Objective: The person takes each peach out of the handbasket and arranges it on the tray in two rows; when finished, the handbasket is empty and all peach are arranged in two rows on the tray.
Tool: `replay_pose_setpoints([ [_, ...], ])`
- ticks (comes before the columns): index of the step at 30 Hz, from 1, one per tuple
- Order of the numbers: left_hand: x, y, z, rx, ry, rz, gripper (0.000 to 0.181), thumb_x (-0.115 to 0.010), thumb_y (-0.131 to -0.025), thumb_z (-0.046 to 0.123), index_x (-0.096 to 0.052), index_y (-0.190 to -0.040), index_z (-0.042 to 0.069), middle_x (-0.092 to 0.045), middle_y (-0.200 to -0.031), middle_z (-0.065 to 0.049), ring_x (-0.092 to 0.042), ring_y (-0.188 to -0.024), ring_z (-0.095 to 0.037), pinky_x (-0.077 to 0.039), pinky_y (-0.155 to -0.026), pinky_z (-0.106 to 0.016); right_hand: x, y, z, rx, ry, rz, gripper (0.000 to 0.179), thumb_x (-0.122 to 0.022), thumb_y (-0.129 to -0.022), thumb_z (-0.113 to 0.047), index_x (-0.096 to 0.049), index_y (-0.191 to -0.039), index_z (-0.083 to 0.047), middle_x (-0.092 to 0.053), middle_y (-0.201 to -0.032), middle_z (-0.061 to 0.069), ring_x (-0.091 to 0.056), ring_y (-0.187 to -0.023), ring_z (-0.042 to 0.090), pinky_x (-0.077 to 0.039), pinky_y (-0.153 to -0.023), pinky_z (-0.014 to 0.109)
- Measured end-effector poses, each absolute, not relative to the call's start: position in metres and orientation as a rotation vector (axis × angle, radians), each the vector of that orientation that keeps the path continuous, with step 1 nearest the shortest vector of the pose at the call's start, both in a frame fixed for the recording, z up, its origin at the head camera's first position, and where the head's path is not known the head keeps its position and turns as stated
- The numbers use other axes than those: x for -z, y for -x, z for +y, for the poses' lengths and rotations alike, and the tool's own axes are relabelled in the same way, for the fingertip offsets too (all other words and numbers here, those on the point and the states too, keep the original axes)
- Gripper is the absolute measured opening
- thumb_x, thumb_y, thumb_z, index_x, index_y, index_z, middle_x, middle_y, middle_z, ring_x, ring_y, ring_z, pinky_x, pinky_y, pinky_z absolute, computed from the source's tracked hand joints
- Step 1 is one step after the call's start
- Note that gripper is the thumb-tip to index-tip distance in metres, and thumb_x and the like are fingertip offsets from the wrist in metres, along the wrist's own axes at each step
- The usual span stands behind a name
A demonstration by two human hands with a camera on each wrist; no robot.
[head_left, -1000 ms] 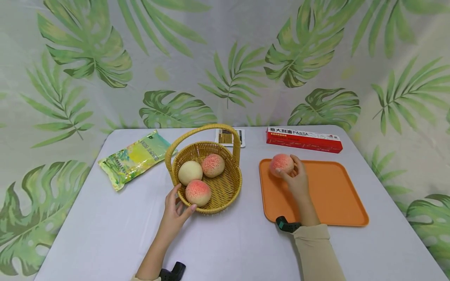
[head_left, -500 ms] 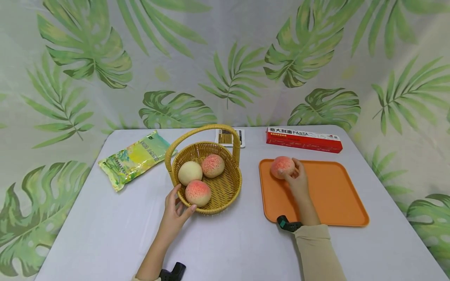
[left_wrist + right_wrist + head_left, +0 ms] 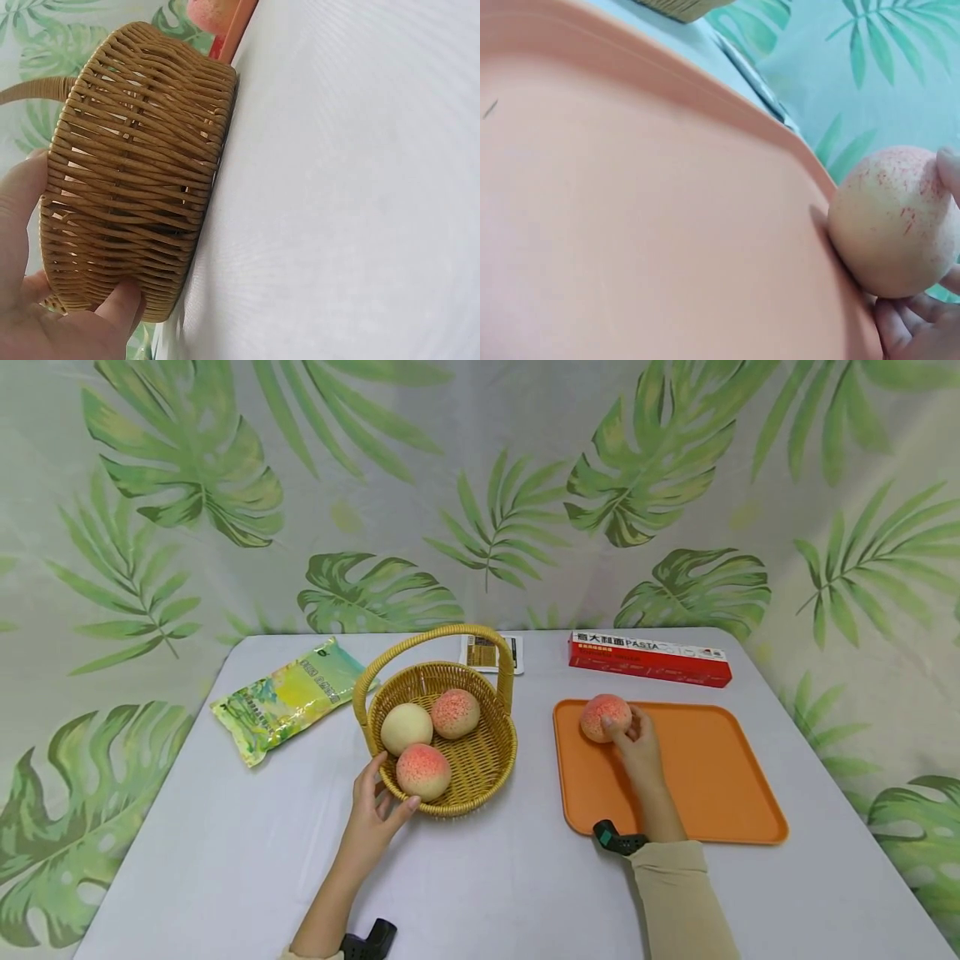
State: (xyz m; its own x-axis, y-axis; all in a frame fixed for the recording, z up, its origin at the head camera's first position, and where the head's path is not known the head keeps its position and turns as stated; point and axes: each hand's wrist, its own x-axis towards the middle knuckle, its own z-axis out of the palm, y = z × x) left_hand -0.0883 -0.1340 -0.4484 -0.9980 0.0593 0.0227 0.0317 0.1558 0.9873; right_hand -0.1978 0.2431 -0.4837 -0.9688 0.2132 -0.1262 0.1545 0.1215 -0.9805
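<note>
In the head view my left hand [image 3: 375, 814] holds the near left rim of a woven basket [image 3: 483, 777] with an arched handle. The left wrist view shows the thumb at the rim and fingers against the wicker wall [image 3: 135, 165]. A pink-topped peach [image 3: 423, 772], a pale cream one [image 3: 407, 729] and a second pink peach [image 3: 456, 713] lie in the basket. On the right, my right hand [image 3: 639, 747] grips another pink peach [image 3: 602, 718] at the far left corner of an orange tray [image 3: 705, 768]. This peach sits low by the tray's raised edge.
A green and yellow packet [image 3: 288, 697] lies left of the basket, close to its handle. Behind the basket is a small brown and white sachet [image 3: 489, 653]. A red pasta box [image 3: 648, 658] lies beyond the tray. A leaf-print cloth [image 3: 495, 527] hangs behind the table.
The right hand and its peach have shifted slightly right and toward the person, lower over the tray corner. The left hand and basket stay in place.
</note>
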Motion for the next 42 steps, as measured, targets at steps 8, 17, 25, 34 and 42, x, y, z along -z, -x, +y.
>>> replay_pose_setpoints([
  [8, 0.451, 0.089, -0.134, -2.019, -0.102, 2.379, 0.078, -0.065, -0.083, 0.011, -0.012, -0.141, 0.003, -0.005, -0.141, -0.022, -0.021, -0.125, -0.040, -0.023, -0.103, -0.047, 0.481, 0.196, 0.244, -2.014, 0.311, -2.285, 0.079, -0.060, -0.086, -0.033, -0.009, -0.144, -0.012, -0.016, -0.146, 0.009, -0.021, -0.129, 0.026, -0.028, -0.102, 0.045],
  [17, 0.451, 0.090, -0.134, -2.017, -0.092, 2.372, 0.079, -0.065, -0.084, 0.013, -0.012, -0.141, 0.003, -0.003, -0.142, -0.022, -0.020, -0.125, -0.041, -0.022, -0.103, -0.046, 0.427, 0.174, 0.219, -1.727, -0.012, -2.275, 0.073, -0.064, -0.083, -0.014, -0.019, -0.140, -0.003, -0.020, -0.144, 0.013, -0.015, -0.132, 0.028, -0.016, -0.106, 0.045],
  [25, 0.454, 0.091, -0.136, -2.022, -0.089, 2.359, 0.080, -0.065, -0.084, 0.014, -0.011, -0.142, 0.005, -0.002, -0.142, -0.022, -0.020, -0.126, -0.039, -0.023, -0.104, -0.044, 0.375, 0.151, 0.168, -1.672, -0.461, -2.199, 0.074, -0.064, -0.076, 0.007, -0.023, -0.137, 0.004, -0.025, -0.141, 0.015, -0.022, -0.129, 0.027, -0.019, -0.105, 0.048],
  [34, 0.476, 0.098, -0.141, -2.040, -0.101, 2.369, 0.082, -0.067, -0.082, 0.020, -0.013, -0.142, 0.011, -0.003, -0.143, -0.018, -0.022, -0.126, -0.037, -0.024, -0.103, -0.042, 0.379, 0.144, 0.114, -1.639, -0.862, -2.276, 0.079, -0.071, -0.070, 0.009, -0.026, -0.134, 0.010, -0.029, -0.137, 0.025, -0.026, -0.127, 0.033, -0.021, -0.106, 0.041],
  [42, 0.462, 0.093, -0.138, -2.053, -0.094, 2.358, 0.080, -0.066, -0.082, 0.015, -0.013, -0.142, 0.007, -0.003, -0.142, -0.021, -0.021, -0.125, -0.039, -0.023, -0.103, -0.044, 0.420, 0.161, 0.088, -1.627, -0.966, -2.514, 0.086, -0.078, -0.071, -0.015, -0.027, -0.139, -0.005, -0.029, -0.141, 0.012, -0.028, -0.127, 0.024, -0.024, -0.104, 0.040],
])
